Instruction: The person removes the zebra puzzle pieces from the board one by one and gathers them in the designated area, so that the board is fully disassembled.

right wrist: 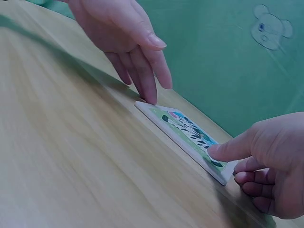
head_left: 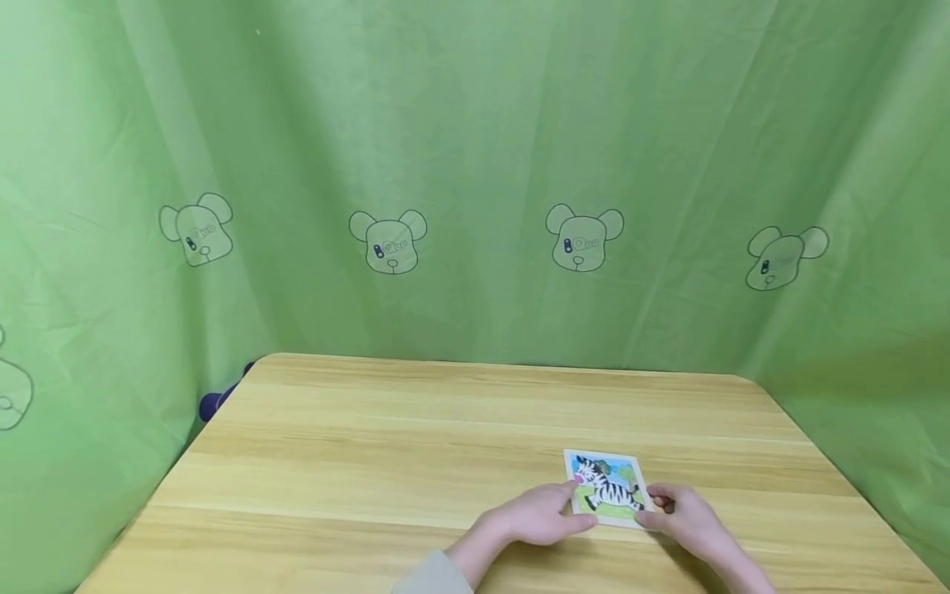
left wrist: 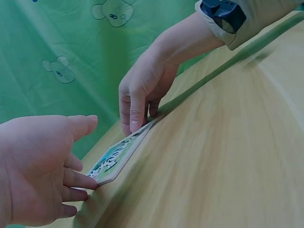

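Observation:
A flat, white-bordered zebra picture board (head_left: pixel 607 492) lies on the wooden table, face up. My right hand (head_left: pixel 688 521) grips its right edge: the thumb rests on the picture and the other fingers curl at the side. In the right wrist view, that same hand (right wrist: pixel 275 164) has its thumb over the zebra's legs. Beside the opposite edge is my left hand (head_left: pixel 540 516), fairly straight-fingered, with fingertips touching the board's border. The left wrist view shows the left hand (left wrist: pixel 40 166) with its thumb raised off the picture. Fingertips under the board's edge are partly hidden.
The wooden table (head_left: pixel 356 462) extends around the board on all sides. Green curtains (head_left: pixel 475 124) printed with bear heads hang behind and beside it. Something purple (head_left: pixel 211 404) shows past the table's left edge. A dark band (left wrist: pixel 223 14) circles the right wrist.

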Tool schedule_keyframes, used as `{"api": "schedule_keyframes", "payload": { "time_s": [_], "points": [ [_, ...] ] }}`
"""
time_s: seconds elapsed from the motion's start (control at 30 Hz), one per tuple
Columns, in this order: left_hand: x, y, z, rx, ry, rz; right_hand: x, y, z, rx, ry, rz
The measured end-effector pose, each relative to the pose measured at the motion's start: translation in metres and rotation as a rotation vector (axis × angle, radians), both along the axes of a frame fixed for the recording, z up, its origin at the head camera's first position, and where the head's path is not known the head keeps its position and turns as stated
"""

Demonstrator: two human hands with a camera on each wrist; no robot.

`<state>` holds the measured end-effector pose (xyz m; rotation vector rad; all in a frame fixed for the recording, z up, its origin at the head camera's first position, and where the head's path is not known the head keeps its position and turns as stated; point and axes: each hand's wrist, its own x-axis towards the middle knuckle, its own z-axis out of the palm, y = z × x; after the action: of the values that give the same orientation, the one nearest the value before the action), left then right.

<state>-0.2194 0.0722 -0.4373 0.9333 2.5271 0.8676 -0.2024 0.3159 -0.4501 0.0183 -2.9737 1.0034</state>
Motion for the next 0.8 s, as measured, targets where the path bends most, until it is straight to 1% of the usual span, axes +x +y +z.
{"api": "schedule_keyframes", "payload": {
  "time_s": [0.07, 0.17, 0.3, 0.53, 0.63, 0.8],
  "points": [
    [-0.001, -0.01, 0.0, 0.019, -0.014, 0.005, -0.002, -0.009, 0.0, 0.0, 0.011, 0.01],
    [-0.001, -0.024, -0.002, 0.073, -0.045, -0.005, -0.005, -0.022, -0.001, -0.014, 0.017, 0.022],
    [-0.001, -0.043, -0.003, 0.112, -0.062, -0.015, -0.008, -0.039, -0.002, -0.038, 0.022, 0.031],
    [0.004, -0.076, -0.005, 0.055, -0.025, 0.045, -0.01, -0.068, -0.003, -0.097, 0.016, 0.044],
    [0.007, -0.089, -0.006, 0.046, 0.007, 0.053, -0.01, -0.08, -0.003, -0.104, 0.027, 0.062],
    [0.012, -0.106, -0.008, 0.036, 0.014, 0.073, -0.009, -0.099, -0.004, -0.122, 0.049, 0.083]
  ]
}}
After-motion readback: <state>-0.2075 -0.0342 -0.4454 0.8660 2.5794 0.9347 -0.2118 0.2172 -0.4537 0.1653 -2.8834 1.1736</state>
